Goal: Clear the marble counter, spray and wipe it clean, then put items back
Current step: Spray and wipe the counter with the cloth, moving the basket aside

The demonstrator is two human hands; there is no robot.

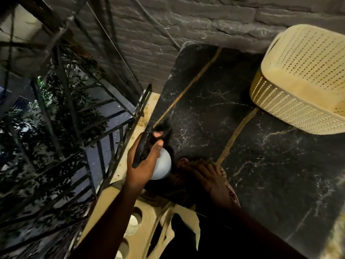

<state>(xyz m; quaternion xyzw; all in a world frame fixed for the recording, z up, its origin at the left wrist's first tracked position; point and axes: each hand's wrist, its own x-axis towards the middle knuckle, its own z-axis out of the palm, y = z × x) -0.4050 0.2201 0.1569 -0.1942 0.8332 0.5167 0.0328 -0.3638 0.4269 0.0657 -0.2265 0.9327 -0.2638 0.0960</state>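
Note:
The black marble counter (261, 165) with pale veins and gold seams fills the right half of the view. My left hand (143, 161) is shut on a spray bottle (162, 165) with a white round body and a black trigger head, held at the counter's left edge with the nozzle aimed over the marble. My right hand (211, 176) lies flat, pressing a dark brownish cloth (183, 163) onto the marble beside the bottle.
A cream perforated plastic basket (302, 79) stands at the counter's far right against the grey brick wall (186, 21). A black metal railing (93, 128) with foliage beyond runs along the left. A cream ledge (138, 217) with round holes sits below the counter's near edge.

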